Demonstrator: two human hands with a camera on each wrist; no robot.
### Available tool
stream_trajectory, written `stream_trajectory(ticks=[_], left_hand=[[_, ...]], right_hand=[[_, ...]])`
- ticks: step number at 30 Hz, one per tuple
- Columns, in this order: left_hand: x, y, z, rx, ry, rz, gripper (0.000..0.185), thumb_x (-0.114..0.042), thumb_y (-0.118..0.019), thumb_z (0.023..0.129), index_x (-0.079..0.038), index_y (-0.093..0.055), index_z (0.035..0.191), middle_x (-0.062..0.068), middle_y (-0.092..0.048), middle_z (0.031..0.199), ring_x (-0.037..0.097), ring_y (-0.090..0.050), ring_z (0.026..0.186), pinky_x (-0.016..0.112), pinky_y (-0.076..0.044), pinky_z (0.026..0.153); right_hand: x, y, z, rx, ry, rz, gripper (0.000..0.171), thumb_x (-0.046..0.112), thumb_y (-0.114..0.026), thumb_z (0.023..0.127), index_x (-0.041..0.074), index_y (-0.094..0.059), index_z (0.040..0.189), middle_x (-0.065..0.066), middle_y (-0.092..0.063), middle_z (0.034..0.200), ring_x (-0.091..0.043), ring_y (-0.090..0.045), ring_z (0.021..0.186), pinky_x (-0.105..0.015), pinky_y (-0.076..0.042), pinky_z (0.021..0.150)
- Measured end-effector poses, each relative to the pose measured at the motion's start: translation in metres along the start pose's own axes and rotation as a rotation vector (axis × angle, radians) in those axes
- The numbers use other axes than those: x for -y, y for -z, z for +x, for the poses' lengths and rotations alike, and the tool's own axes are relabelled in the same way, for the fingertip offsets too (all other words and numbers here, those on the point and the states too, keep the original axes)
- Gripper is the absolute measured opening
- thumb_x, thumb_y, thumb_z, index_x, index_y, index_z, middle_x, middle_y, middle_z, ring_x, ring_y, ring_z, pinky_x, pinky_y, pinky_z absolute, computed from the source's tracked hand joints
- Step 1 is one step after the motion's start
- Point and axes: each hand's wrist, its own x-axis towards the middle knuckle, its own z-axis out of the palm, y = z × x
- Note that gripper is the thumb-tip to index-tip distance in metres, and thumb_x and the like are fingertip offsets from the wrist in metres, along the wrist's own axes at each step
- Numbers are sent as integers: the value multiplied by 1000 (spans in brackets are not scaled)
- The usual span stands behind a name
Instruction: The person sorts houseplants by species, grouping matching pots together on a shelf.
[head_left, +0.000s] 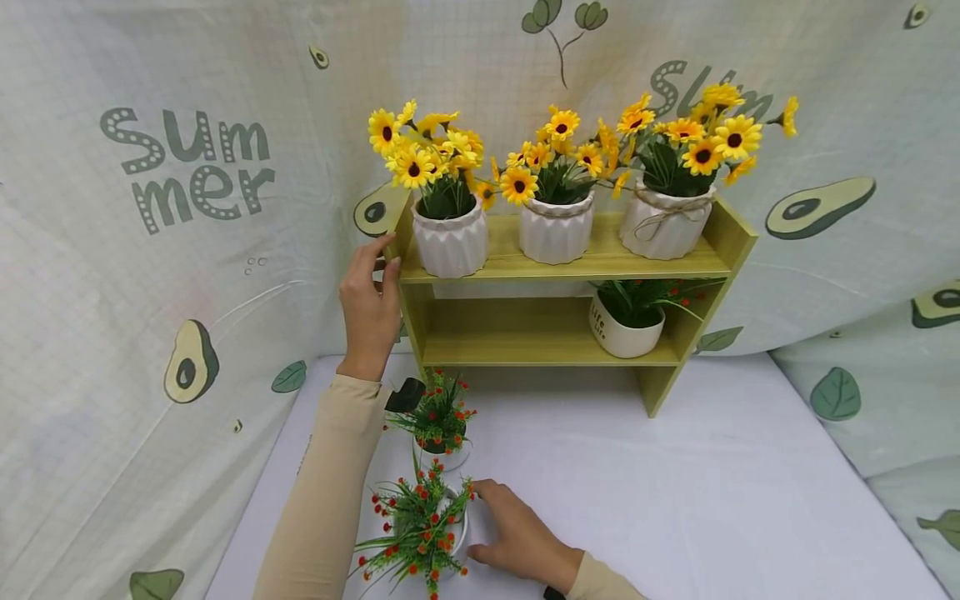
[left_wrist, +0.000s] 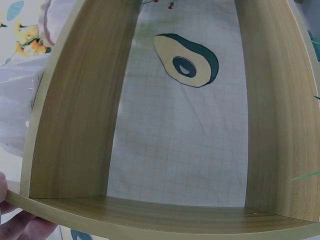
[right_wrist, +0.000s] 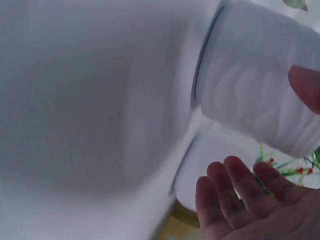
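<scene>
My left hand [head_left: 371, 308] grips the upper left side of a light wooden two-tier shelf [head_left: 510, 329], thumb in front and fingers on the outer side. In the left wrist view its fingertips [left_wrist: 37, 227] show at the board's edge. My right hand [head_left: 525, 533] spreads beside a white pot [right_wrist: 255, 75] holding a red-flowered grassy plant [head_left: 420, 525], at the near left of the table. Its thumb overlaps the pot in the right wrist view, while the other fingers [right_wrist: 240, 180] extend apart from it. Behind stands a second white pot [head_left: 450, 460] with a similar plant.
Three white ribbed pots with yellow flowers, left [head_left: 450, 246], middle [head_left: 557, 233] and right [head_left: 663, 229], line the top tier. A rounded white pot [head_left: 626, 333] with a red-flowered plant sits at the lower tier's right. Printed cloth [head_left: 210, 275] hangs behind the white-covered table [head_left: 675, 500].
</scene>
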Motion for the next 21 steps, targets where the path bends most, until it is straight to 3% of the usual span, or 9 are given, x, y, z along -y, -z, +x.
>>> stream_trajectory(ticks=[6,12,16,21], left_hand=[[-1,0,1,-12,-1,0,32,-7,-63,107,1,-67,137,22,-69,126,38,-69,103,39,-55,74],[-1,0,0,-14,0,6,31,-7,-62,107,1,-67,137,22,-69,126,38,-69,103,38,-54,74],[0,0,1,-10,-3,10,31,-7,-62,107,1,-66,137,22,-69,127,38,-69,103,41,-55,75],[-1,0,0,-8,7,-3,32,-7,-63,107,1,-66,138,22,-69,126,38,-68,103,41,-54,75]], right_hand=[[3,-13,4,52,41,130,100,21,-96,74,12,-43,158,-5,-55,150,-15,-54,128,-37,-50,106],[3,-24,12,39,96,223,105,39,-97,77,24,-38,162,1,-51,155,-19,-50,139,-46,-45,114],[3,-29,18,36,114,269,110,39,-98,75,22,-34,163,3,-50,157,-21,-47,145,-48,-40,120],[5,-33,18,34,67,273,117,37,-100,73,19,-30,165,-3,-45,160,-24,-43,146,-48,-38,121]])
